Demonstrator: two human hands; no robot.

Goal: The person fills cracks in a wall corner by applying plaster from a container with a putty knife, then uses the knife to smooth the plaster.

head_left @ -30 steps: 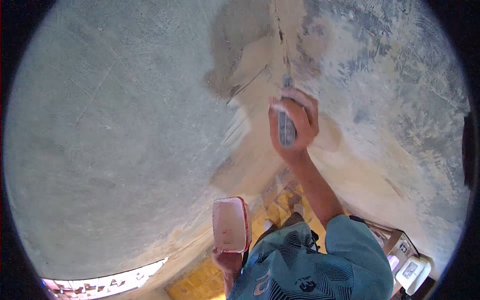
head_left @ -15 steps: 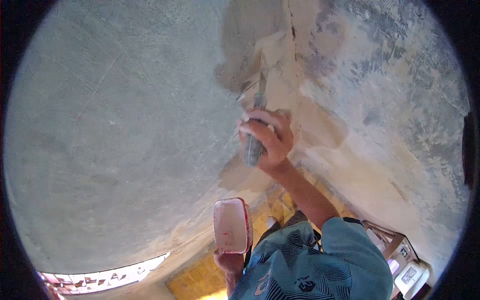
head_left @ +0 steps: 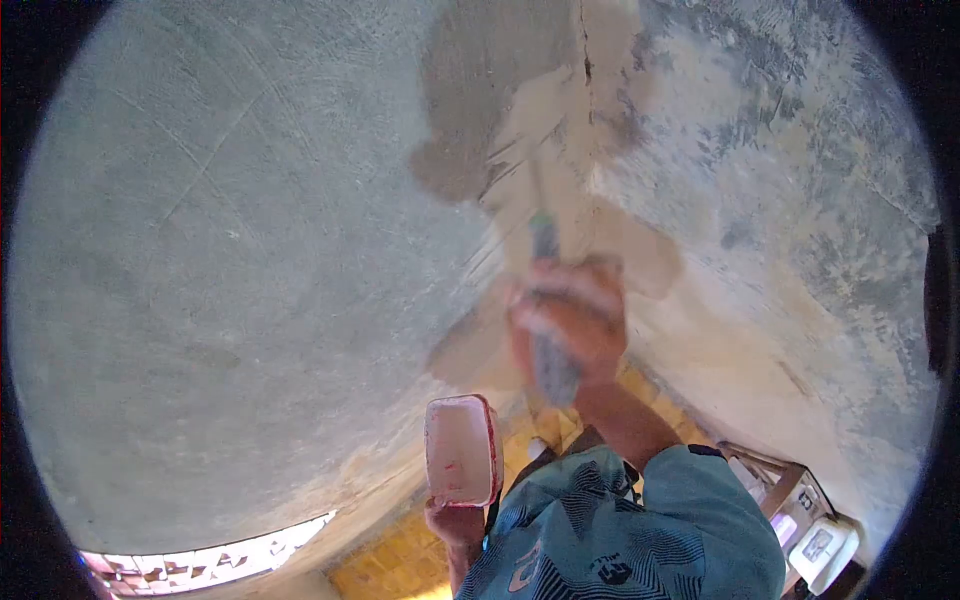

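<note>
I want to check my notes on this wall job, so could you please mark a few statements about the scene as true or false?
1. The right hand grips a tool raised towards the wall. True.
2. The left hand is empty. False: it holds a red tub.
3. A crack runs up the wall above the tool. True.
4. The shirt is plain white. False: it is patterned blue-green.
</note>
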